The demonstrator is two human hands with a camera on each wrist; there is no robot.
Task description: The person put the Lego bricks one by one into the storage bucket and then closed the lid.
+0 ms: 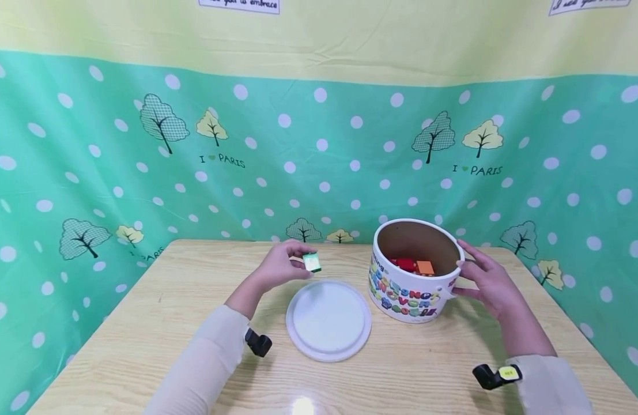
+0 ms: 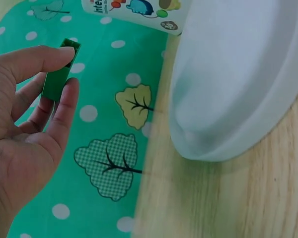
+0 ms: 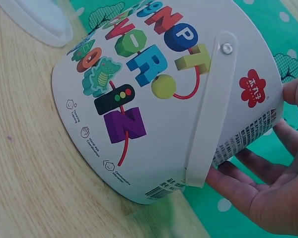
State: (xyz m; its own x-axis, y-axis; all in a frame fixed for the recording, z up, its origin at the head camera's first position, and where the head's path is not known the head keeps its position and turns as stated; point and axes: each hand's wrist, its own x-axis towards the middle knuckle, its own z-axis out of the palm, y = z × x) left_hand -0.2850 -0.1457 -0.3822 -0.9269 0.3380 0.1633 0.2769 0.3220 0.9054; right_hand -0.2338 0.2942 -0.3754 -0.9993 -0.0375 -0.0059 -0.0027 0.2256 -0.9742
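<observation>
Between thumb and fingers my left hand [image 1: 282, 266] pinches a small green block [image 1: 312, 262], raised over the table beyond the white round lid [image 1: 329, 320]. In the left wrist view the green block [image 2: 59, 74] shows a dark hollow near the thumb tip. My right hand [image 1: 487, 282] grips the rim and side of a white round bucket [image 1: 401, 288] printed with colourful letters. The bucket leans a little. Inside it lie a red block [image 1: 406, 264] and an orange block [image 1: 425, 268]. A white strap handle [image 3: 213, 109] hangs down the bucket's side, by my right fingers.
The pale wooden table [image 1: 158, 323] ends at a green and yellow curtain [image 1: 319, 161] with dots and trees, close behind the bucket. The lid lies flat just left of the bucket. A black camera sits on each wrist.
</observation>
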